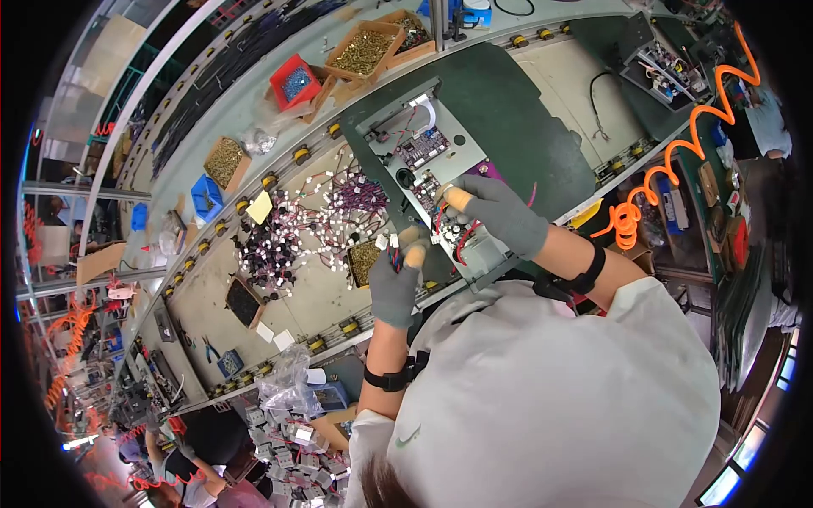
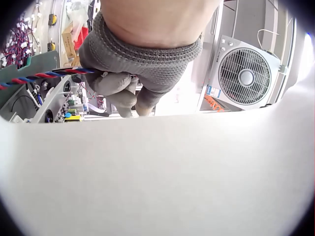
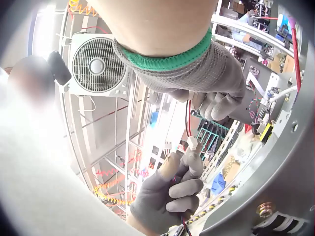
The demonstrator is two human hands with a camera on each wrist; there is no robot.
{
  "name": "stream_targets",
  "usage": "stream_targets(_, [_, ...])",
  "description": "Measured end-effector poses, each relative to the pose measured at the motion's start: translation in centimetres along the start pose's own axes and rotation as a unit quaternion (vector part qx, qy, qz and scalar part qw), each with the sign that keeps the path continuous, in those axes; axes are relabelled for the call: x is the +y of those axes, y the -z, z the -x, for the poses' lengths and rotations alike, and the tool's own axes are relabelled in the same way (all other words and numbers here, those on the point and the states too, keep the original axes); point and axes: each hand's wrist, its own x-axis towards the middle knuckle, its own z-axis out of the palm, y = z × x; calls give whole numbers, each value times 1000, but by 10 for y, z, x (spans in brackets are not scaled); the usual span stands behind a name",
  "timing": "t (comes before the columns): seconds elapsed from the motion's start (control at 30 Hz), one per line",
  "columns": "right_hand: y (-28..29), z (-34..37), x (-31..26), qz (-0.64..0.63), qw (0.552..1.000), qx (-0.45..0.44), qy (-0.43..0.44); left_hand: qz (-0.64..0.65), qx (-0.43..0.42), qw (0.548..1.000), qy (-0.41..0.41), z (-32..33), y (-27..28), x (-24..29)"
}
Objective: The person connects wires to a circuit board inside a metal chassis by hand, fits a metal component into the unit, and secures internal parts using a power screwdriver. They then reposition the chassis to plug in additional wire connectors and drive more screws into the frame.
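Both hands wear grey gloves with bare-looking fingertips. The left hand [image 1: 394, 292] is beside the near edge of an open metal chassis [image 1: 461, 144], gripping a wire bundle with white connectors [image 1: 382, 242]. Twisted red, blue and black wires [image 2: 44, 75] run from the left hand [image 2: 123, 73] in the left wrist view. Over the chassis, the right hand [image 1: 504, 212] pinches thin red and black wires [image 3: 189, 118]. In the right wrist view, a white connector [image 3: 192, 143] on these wires touches the left hand's fingertips. A circuit board [image 1: 423, 148] lies inside the chassis.
Loose cables with white connectors [image 1: 296, 224] cover the bench left of the chassis. Screw boxes [image 1: 366, 51], a red bin [image 1: 295, 82] and a blue bin [image 1: 206, 198] stand beyond. An orange coiled hose [image 1: 625, 224] hangs at right; another chassis [image 1: 665, 68] sits at the upper right.
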Motion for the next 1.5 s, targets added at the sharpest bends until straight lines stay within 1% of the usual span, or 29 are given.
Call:
stream_targets(0.03, [-3,0,0,10,1000,-6,3,5,-1,999,35,1,3,4])
stream_targets(0.07, [-5,1,2,9,1000,-7,1,4,0,999,37,2,3,10])
stream_targets(0.13, [-9,1,8,4,999,-9,41,111,-18,991,77,5,1,24])
stream_targets(0.2, [-12,1,12,19,998,7,57,140,-33,987,71,3,2,14])
stream_targets(0.27, [-14,1,17,36,997,23,71,29,-26,999,-15,4,-6,8])
stream_targets(0.33, [-13,2,21,45,997,19,55,-4,-28,1000,-1,2,-2,1])
stream_targets(0.4, [-16,6,19,27,999,10,46,-49,-72,996,-5,2,-2,0])
stream_targets(0.43, [-16,8,18,6,999,0,37,-48,-78,995,-30,1,-2,1])
stream_targets(0.47, [-14,9,21,10,999,-3,31,-43,-76,996,-25,1,-4,-2])
stream_targets(0.53, [-11,7,25,22,997,11,71,44,-92,995,4,-1,-7,-5])
stream_targets(0.57, [-9,10,17,42,999,11,28,88,-110,988,70,1,-6,2])
stream_targets(0.6, [-6,10,19,41,999,7,25,88,-106,988,73,1,-5,3])
stream_targets(0.67, [-1,10,22,124,990,-10,72,133,-93,982,99,2,-7,2])
stream_targets(0.7, [1,10,19,156,987,-15,32,143,-94,979,107,1,-5,-2])
stream_targets(0.83, [-1,9,22,205,976,3,76,130,-92,983,91,-1,-2,-6])
stream_targets(0.9, [0,6,23,361,908,-5,211,91,-88,990,61,0,0,-9])
stream_targets(0.93, [-5,6,19,361,908,-5,211,91,-88,990,60,0,0,-11])
stream_targets(0.97, [-12,6,11,384,875,56,290,-45,-59,997,-31,0,-2,-13])
stream_targets(1.0, [-19,5,5,402,831,117,366,-180,-28,976,-123,-1,-3,-13])
stream_targets(1.03, [-22,4,4,404,830,118,367,-178,-28,976,-125,0,-5,-10])
stream_targets(1.1, [-25,5,6,386,842,17,377,-288,-13,934,-209,4,-10,-3])
stream_targets(1.13, [-25,4,9,389,842,18,375,-285,-16,935,-210,4,-11,-5])
stream_targets(1.2, [-20,1,13,475,814,-16,335,-330,-72,921,-194,2,-8,-9])
stream_targets(1.27, [-16,1,7,481,821,-24,306,-337,-101,921,-169,-2,-3,-13])
stream_targets(1.33, [-11,0,3,534,783,66,312,-333,-92,917,-201,-5,3,-25])
stream_targets(1.37, [-7,-4,7,506,785,86,346,-300,-86,932,-184,-7,4,-28])
stream_targets(1.4, [-7,-4,8,504,785,87,350,-304,-84,931,-185,-8,7,-29])
stream_targets(1.47, [-9,-4,10,479,793,122,355,-239,-118,953,-147,-8,11,-20])
stream_targets(1.5, [-8,-5,13,489,776,151,370,-231,-129,957,-121,-8,12,-18])
